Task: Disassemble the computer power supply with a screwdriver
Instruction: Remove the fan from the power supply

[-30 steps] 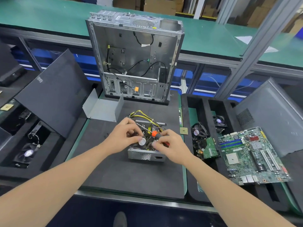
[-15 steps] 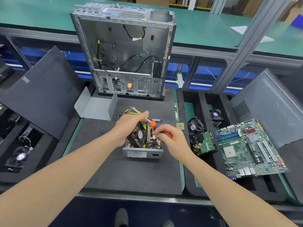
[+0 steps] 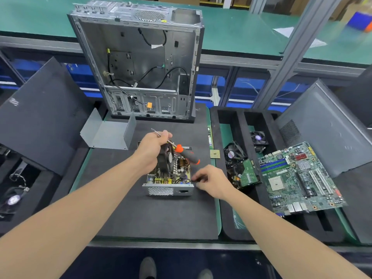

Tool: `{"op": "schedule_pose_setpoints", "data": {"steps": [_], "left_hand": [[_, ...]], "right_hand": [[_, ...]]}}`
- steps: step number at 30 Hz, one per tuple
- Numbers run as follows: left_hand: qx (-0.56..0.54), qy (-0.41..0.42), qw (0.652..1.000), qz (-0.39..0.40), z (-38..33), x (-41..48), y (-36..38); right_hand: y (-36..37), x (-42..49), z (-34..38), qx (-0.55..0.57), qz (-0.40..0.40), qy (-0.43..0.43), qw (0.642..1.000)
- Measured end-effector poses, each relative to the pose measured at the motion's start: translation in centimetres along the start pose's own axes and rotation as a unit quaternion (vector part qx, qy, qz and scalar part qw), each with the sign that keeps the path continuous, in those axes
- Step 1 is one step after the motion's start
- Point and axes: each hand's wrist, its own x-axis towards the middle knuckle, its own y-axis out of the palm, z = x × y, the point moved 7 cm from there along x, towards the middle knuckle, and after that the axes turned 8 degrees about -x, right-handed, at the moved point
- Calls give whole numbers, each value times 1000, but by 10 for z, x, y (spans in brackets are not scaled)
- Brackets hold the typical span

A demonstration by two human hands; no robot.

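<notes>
The right hand [image 3: 211,183] has let go of the screwdriver [image 3: 186,156]; the left hand [image 3: 152,151] now holds it in curled fingers. The right hand's bent fingers sit by the power supply [image 3: 169,179], mid-frame; I cannot tell if they hold anything. Maybe pulling parts out comes next

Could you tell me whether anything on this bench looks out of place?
Yes: the left hand grips the fan, tilted up out of the open power supply, together with the screwdriver, held by its shaft. A loose processor chip lies at the edge of the mat.
</notes>
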Motion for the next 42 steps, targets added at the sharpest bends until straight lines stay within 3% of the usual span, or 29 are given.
{"op": "schedule_pose_setpoints", "data": {"steps": [5,10,21,24,28,34,38,42], "left_hand": [[-85,-18,996,-11,7,2,7],[-82,-7,997,-7,16,7,7],[28,49,998,34,31,12,-17],[114,82,990,34,25,13,-18],[320,135,937,29,14,11,-15],[514,189,836,-25,7,12,0],[550,272,789,-31,10,4,7],[584,311,749,28,27,-10,12]], "right_hand": [[11,2,5,30,-2,-29,999],[18,9,8,57,-24,0,998],[23,11,14,21,-17,16,1000],[24,9,14,37,-38,24,998],[23,9,19,8,-25,-4,1000],[18,7,22,-10,-24,-14,1000],[17,2,26,-7,-29,-30,999],[16,0,31,-32,-55,-23,998]]}}
